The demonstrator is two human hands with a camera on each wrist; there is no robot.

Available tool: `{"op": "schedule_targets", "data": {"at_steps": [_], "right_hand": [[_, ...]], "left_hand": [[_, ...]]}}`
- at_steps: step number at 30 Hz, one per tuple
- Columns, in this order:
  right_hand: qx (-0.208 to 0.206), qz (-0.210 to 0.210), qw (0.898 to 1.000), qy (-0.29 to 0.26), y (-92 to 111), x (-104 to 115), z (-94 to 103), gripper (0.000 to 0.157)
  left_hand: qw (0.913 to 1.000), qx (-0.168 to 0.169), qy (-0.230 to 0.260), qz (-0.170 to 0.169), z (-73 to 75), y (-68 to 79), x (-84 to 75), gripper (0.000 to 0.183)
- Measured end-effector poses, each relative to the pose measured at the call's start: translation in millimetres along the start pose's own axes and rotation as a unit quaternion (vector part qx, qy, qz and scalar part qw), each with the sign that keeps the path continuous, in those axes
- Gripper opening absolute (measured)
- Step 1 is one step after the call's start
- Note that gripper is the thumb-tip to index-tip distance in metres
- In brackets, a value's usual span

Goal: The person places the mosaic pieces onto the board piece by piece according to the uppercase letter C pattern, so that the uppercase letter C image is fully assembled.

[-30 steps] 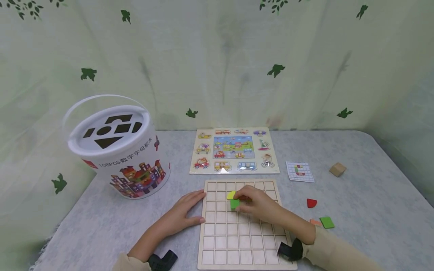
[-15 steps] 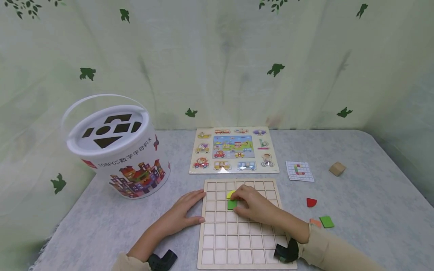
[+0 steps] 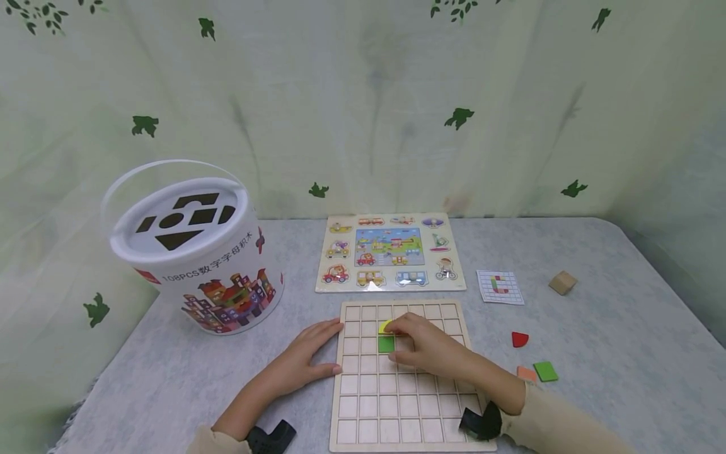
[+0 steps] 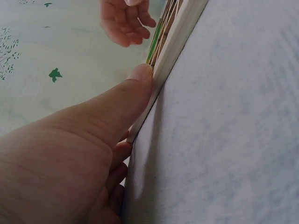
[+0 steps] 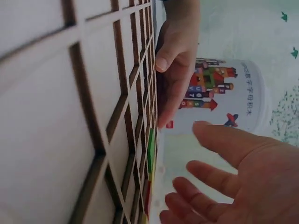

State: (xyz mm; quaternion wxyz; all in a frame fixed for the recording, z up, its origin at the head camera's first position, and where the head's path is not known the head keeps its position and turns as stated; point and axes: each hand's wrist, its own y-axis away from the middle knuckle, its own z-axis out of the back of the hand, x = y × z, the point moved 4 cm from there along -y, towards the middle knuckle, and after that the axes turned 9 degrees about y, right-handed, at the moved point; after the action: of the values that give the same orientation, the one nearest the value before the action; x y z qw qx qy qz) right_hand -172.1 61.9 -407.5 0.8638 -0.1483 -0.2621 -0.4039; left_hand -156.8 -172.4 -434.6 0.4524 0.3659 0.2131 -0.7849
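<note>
A wooden grid board [image 3: 405,444] lies on the table in the head view. My left hand [image 3: 306,360] rests at its left edge, fingers extended and thumb touching the rim. A green square tile [image 3: 386,344] sits in a cell, with a yellow piece [image 3: 384,326] in the cell beyond it. Over these hovers my right hand [image 3: 433,347], its fingers loosely bent. In the right wrist view the thumb and fingers of that hand stand apart with nothing between them. There a red piece [image 5: 148,198] shows in the grid near the green tile; my right hand hides it from the head view.
Right of the board lie a red quarter-round piece [image 3: 519,340], an orange piece [image 3: 526,373] and another green square [image 3: 546,371]. Beyond are a printed pattern card [image 3: 500,287] and a wooden cube [image 3: 563,283]. A picture puzzle [image 3: 391,284] and a white bucket [image 3: 227,277] stand farther back.
The green tile, pinched by my right hand a second ago, has shifted slightly left and now lies flat in its cell. My right fingers have let it go. The left hand has stayed put.
</note>
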Motion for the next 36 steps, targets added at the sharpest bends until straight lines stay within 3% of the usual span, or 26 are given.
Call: {"op": "schedule_targets", "data": {"at_steps": [5, 11, 16, 24, 29, 36], "right_hand": [[-0.014, -0.002, 1.000, -0.012, 15, 10, 22.9, 0.047], [-0.061, 0.016, 0.998, 0.014, 44, 8, 50.7, 0.052], [-0.111, -0.006, 0.993, 0.031, 72, -6, 69.0, 0.056], [-0.161, -0.048, 0.982, 0.082, 112, -37, 80.9, 0.059], [-0.156, -0.078, 0.982, 0.075, 131, -58, 80.0, 0.056], [-0.099, -0.150, 0.981, 0.073, 154, -93, 75.5, 0.053]], "left_hand": [[1.0000, 0.000, 0.000, -0.002, -0.1, 0.0, -0.3, 0.076], [1.0000, 0.000, -0.001, 0.000, -0.3, 0.2, -1.5, 0.076], [1.0000, -0.001, -0.004, 0.000, -0.2, 0.4, -1.5, 0.076], [1.0000, -0.003, 0.000, 0.001, 0.3, 0.3, -0.3, 0.076], [1.0000, -0.001, -0.001, 0.002, 0.4, 0.9, 0.7, 0.076], [1.0000, 0.003, 0.000, 0.002, 0.6, 1.1, -0.7, 0.076]]}}
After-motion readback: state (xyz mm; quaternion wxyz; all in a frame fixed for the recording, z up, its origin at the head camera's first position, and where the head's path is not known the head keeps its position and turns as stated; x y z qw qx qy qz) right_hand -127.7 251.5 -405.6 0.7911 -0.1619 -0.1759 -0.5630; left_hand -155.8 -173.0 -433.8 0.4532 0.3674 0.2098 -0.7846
